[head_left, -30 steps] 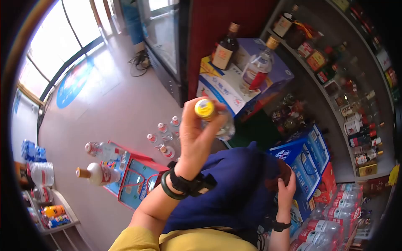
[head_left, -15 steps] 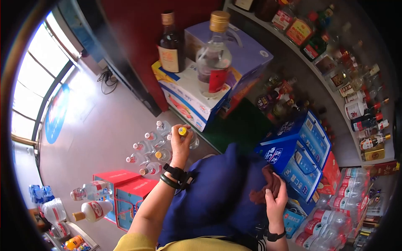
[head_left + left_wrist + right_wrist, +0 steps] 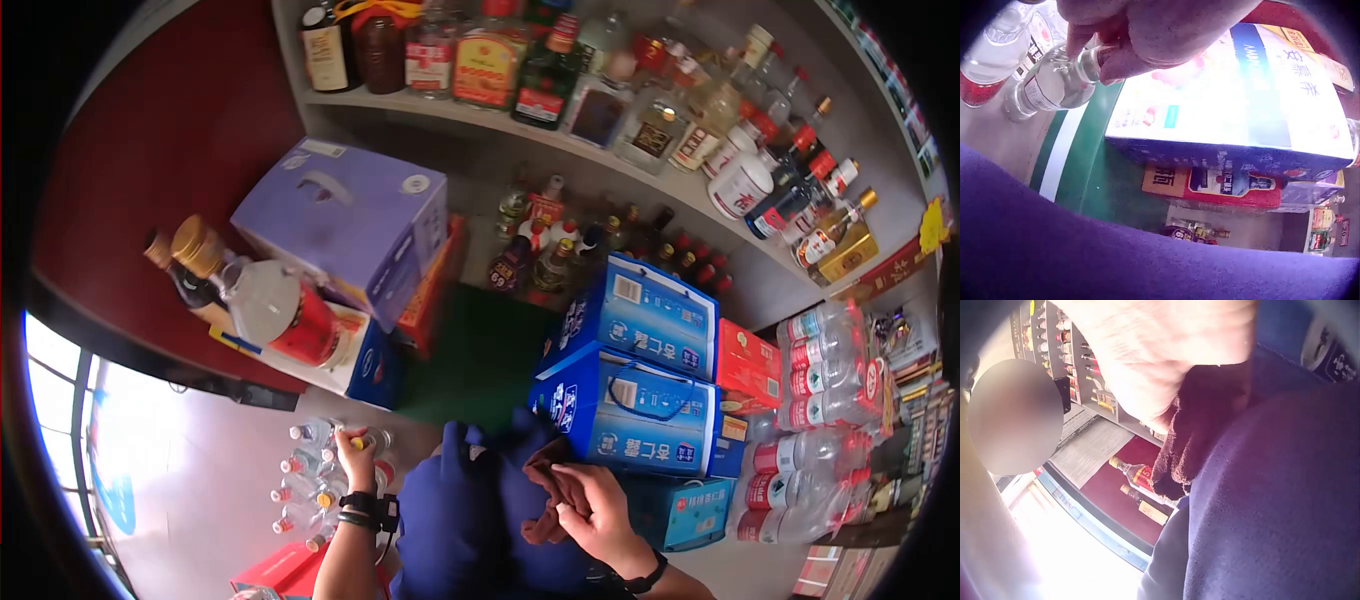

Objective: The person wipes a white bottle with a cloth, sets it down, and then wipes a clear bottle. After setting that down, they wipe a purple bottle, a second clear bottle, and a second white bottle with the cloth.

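My left hand (image 3: 355,460) is low at the left, among several clear glass bottles (image 3: 290,490) standing on the floor. Its fingers pinch the neck of a yellow-capped clear bottle (image 3: 1057,81), whose base is down beside the other bottles in the left wrist view. My right hand (image 3: 600,515) rests over my lap and holds a crumpled brown cloth (image 3: 555,495). The same cloth (image 3: 1182,431) hangs from under my fingers in the right wrist view.
Ahead stand a purple carton (image 3: 340,220) and a large gold-capped bottle (image 3: 270,300). Blue drink cartons (image 3: 650,410) and wrapped water bottles (image 3: 800,480) are at the right. Shelves (image 3: 560,135) of liquor bottles curve behind. A red box (image 3: 285,570) lies at lower left.
My left hand has carried the yellow-capped bottle from raised before me down to the floor bottles. The head view has swung right towards the shelves. The cloth remains in my right hand.
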{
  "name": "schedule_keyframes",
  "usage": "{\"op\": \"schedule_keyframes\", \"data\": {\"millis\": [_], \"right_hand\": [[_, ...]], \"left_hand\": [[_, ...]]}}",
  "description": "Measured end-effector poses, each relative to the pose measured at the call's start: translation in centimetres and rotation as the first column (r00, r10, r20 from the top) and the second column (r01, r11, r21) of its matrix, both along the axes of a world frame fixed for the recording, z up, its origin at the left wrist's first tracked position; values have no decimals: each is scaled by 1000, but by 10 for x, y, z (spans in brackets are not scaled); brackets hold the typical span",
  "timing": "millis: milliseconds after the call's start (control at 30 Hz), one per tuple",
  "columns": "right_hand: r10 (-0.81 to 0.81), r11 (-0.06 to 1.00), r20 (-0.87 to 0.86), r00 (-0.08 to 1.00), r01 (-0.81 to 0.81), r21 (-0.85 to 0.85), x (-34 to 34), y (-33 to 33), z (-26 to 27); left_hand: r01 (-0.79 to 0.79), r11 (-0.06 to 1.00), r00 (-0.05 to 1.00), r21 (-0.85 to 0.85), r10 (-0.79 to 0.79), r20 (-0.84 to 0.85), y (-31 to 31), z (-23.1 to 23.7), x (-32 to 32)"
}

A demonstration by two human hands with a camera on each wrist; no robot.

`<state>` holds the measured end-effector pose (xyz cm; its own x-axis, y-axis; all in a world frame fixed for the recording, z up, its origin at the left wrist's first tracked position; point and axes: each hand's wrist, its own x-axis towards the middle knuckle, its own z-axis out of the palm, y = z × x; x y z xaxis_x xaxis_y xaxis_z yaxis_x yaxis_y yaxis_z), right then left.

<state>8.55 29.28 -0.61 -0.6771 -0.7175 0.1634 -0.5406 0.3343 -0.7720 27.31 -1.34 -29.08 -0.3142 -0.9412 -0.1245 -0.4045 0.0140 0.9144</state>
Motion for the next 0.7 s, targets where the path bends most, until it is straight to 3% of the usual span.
{"op": "schedule_keyframes", "data": {"millis": [267,333,400,433,533,633,700], "right_hand": [[41,999,-2,999,-41,-22,-3,4,-3],[52,998,-24,998,-53,-42,-5,5,-2],[100,991,66,993,-93,-99,-7,11,0],[72,994,300,951,-45,-97,-4,18,2],[154,951,690,707,84,-299,-13,33,31],[121,913,631,767,163,-373,-35,60,64],[50,850,542,839,249,-464,-44,72,92]], "left_hand": [[39,995,997,93,-44,56,-9,-6,8],[110,986,968,128,-135,211,-13,-7,12],[111,988,976,110,-129,174,-16,-5,11],[114,988,982,103,-128,141,-16,-3,13],[139,990,984,-12,-137,114,-8,47,6],[242,962,968,-127,-230,105,2,113,-3],[348,908,928,-234,-368,-51,5,143,-8]]}}
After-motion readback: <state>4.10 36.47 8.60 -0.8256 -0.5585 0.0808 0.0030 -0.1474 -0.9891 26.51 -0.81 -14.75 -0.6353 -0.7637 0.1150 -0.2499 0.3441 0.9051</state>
